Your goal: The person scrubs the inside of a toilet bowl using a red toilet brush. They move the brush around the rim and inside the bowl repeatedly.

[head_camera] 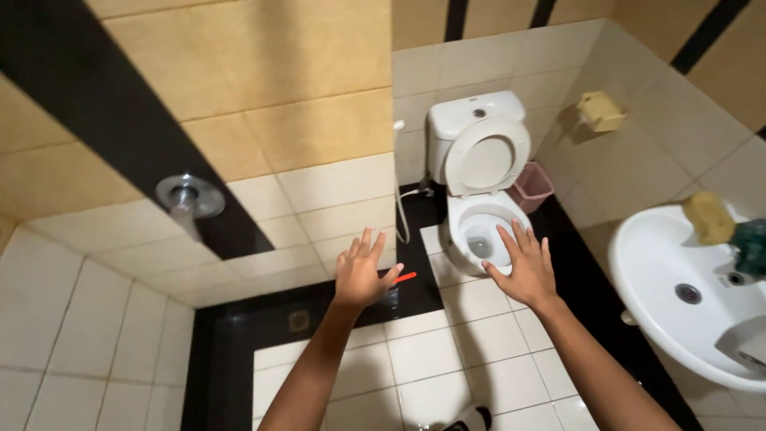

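Two empty hands, left (363, 275) and right (523, 267), spread their fingers before one toilet (479, 183), one sink (678, 295) and one pink bin (533, 186).

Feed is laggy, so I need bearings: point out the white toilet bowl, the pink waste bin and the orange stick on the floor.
White toilet bowl (469, 215): head view, front left rim.
Pink waste bin (533, 187): head view, front wall.
Orange stick (405, 277): head view, its middle.
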